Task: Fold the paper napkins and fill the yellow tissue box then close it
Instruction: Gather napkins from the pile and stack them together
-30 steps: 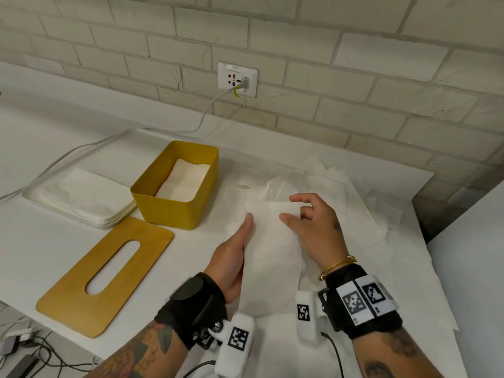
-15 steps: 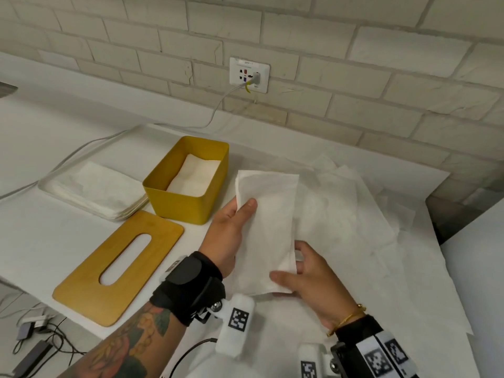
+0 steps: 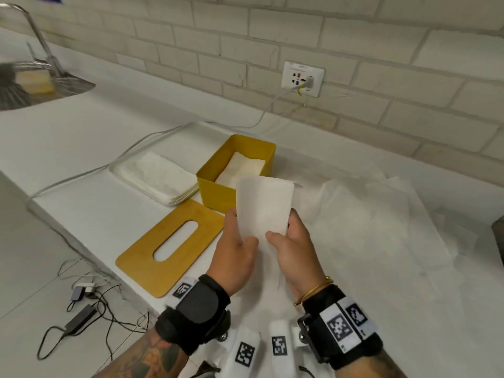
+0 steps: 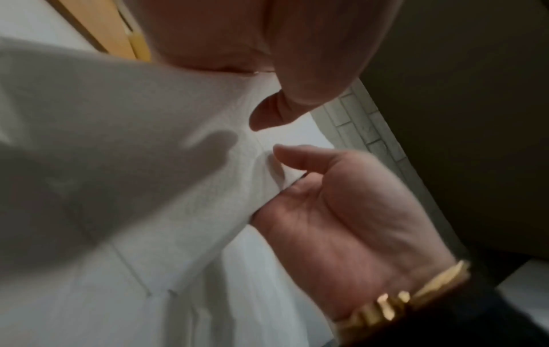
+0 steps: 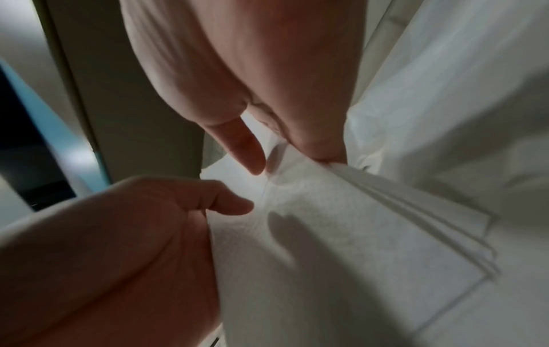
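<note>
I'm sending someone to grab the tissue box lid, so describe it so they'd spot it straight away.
On the white counter below the wall socket stands the open yellow tissue box. The lid lies flat just in front of it, at the counter's near edge. It is the only tan wooden board there, with rounded corners and one long oval slot.

head: bright, even, edges warped | wrists: dim, blurry, noisy

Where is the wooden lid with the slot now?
In the head view, the lid lies flat on the counter, left of both hands, in front of the yellow box.
</note>
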A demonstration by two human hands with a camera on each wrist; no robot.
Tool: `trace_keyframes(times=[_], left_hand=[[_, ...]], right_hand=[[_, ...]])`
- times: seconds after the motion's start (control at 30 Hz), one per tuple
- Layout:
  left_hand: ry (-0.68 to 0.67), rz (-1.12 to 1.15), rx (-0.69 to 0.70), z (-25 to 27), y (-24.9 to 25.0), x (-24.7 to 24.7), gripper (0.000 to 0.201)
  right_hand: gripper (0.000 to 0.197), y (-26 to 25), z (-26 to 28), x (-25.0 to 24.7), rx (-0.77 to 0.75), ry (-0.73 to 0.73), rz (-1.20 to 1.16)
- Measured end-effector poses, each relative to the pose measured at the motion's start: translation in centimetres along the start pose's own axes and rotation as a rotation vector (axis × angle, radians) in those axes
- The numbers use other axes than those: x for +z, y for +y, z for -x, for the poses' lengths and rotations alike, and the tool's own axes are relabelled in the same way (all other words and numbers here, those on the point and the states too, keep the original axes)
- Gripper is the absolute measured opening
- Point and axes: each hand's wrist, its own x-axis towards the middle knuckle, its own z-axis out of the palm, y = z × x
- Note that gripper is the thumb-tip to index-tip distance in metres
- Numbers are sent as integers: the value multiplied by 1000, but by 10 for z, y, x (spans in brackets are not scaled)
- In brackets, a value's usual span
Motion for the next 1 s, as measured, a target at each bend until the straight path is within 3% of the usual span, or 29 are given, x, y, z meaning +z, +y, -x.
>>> trace_keyframes(times=[0.2,0.37,0.57,0.8,0.9,1.0], left_hand=[[214,79,221,1,15,-24,60],[153,82,52,8,-4,-21,55],[178,130,174,6,10,-20,53],[149,140,101,5,3,-22,46],[159,189,182,2,17,-21,45],[185,190,262,6,25,-20,43]], right_hand=[[37,-21,-2,9,-241,-36,-91],[41,5,3,20,-117,-45,20],[37,-16,1,13,-217,-31,-94],[35,-8,-1,13,-107,-66,-41],[30,-21,-3,9,-183,-67,-78],[38,-24,1,7,-195,-82,-111]])
